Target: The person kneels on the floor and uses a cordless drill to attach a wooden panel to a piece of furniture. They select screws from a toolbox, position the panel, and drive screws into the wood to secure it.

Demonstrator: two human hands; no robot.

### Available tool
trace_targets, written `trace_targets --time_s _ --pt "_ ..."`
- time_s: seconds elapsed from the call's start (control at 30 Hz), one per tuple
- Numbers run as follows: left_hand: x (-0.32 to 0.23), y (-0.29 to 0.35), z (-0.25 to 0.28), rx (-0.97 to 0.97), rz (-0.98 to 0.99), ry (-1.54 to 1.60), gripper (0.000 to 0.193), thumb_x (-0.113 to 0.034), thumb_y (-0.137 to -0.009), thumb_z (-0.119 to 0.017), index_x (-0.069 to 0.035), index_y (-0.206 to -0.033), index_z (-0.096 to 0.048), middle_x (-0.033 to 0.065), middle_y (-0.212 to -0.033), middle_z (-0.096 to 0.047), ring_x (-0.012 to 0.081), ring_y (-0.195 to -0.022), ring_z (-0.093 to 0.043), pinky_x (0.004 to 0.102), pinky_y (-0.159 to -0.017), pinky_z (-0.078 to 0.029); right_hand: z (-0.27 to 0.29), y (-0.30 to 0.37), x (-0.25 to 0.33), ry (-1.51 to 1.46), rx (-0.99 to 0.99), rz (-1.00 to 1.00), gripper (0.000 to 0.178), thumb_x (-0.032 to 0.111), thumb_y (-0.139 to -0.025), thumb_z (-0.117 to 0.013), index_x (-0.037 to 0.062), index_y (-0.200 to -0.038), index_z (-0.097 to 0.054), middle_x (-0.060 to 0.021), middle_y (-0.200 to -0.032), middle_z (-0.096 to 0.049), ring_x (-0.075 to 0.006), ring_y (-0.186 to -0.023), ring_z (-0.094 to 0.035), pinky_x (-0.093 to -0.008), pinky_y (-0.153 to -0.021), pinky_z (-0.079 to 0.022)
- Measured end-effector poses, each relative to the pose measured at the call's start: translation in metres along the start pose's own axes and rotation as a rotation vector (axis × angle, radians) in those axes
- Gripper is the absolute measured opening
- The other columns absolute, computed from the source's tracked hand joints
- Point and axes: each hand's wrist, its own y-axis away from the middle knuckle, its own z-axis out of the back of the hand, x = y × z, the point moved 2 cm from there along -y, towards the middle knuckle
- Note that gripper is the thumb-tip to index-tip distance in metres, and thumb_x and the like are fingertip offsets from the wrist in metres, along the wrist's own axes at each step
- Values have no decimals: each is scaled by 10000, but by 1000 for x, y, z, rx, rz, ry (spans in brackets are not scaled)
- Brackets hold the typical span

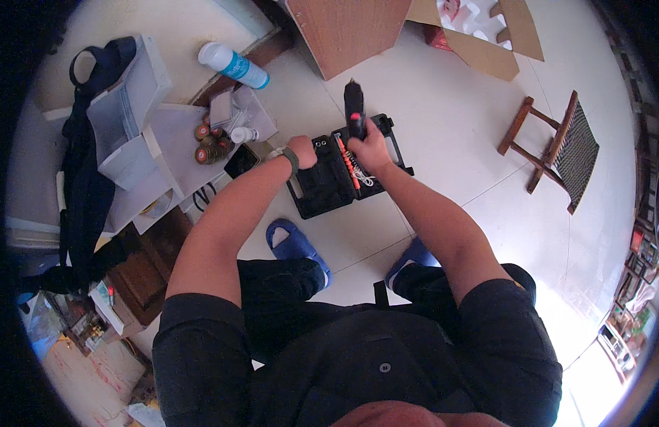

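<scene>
My right hand (372,151) grips a black handheld power tool (354,107) with a red button, its narrow tip pointing away from me. Below it an open black plastic tool case (322,203) lies on the floor. Orange-handled pieces (347,160) and a coiled white cord (363,178) sit in the right half of the case. My left hand (301,151) has its fingers curled at the far left corner of the case. Whatever those fingers hold is hidden.
On the left, a light shelf unit (176,142) carries small jars (212,151) and a white bottle (244,135). A blue-and-white spray can (237,65) stands behind. A wooden panel (343,32), an open carton (489,62) and a folding stool (550,153) are farther off.
</scene>
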Motion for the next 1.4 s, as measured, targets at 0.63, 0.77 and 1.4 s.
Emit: trace_targets --time_s 0.63,0.77,1.4 --pt "-111 20 -4 -59 -139 312 155 -195 -742 -701 -61 -734 -624 155 -749 -659 343 -724 -658 456 -635 -522 16 -57 31 -942 15 -196 319 246 -897 -626 29 -1102 -514 -110 -894 -601 -203 -636 -580 -341 -563 -480" --pt "-124 21 -16 -2 -138 245 111 -186 -777 -665 -80 -783 -630 147 -762 -665 347 -727 -660 467 -636 -521 11 -56 35 -931 -21 -180 320 234 -901 -618 17 -1109 -511 -115 -874 -603 -208 -622 -592 -345 -551 -486" --pt "-118 8 -2 -89 -132 315 163 -204 -764 -687 -54 -775 -624 158 -759 -666 351 -740 -661 468 -662 -524 9 -59 31 -988 -34 -159 334 237 -908 -590 3 -1119 -478 -140 -887 -607 -222 -613 -582 -356 -564 -481"
